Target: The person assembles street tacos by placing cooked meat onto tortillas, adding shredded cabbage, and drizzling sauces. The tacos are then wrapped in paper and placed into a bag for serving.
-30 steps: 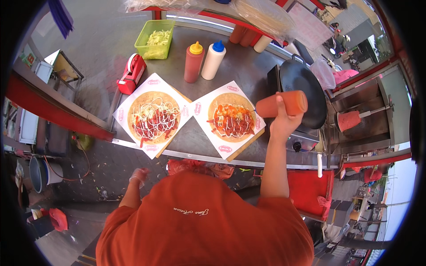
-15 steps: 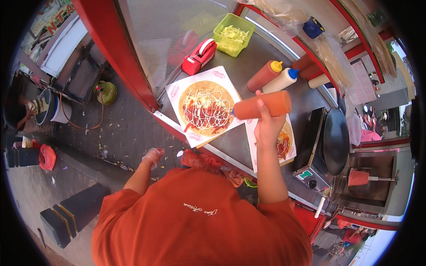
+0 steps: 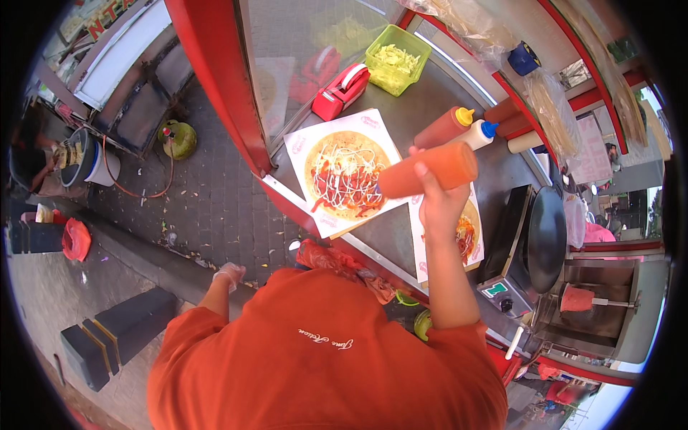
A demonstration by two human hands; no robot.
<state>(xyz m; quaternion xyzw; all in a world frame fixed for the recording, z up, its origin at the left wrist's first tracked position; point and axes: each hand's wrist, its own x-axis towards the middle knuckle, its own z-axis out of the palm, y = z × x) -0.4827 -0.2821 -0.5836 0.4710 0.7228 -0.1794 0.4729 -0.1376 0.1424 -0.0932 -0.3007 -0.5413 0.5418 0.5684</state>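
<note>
The orange squeeze bottle (image 3: 430, 170) is held almost on its side, tip pointed left, just above the round flatbread (image 3: 362, 145), laid flat on white paper (image 3: 322, 130), its red topping (image 3: 335, 189) laced with white sauce (image 3: 340, 166)!

A second ago my right hand (image 3: 440, 203) aimed the orange sauce bottle (image 3: 433, 170) at the right flatbread (image 3: 470, 228); now I've swung it over to the left flatbread (image 3: 344, 179), and my hand and forearm (image 3: 453, 287) partly hide the right one.
</note>
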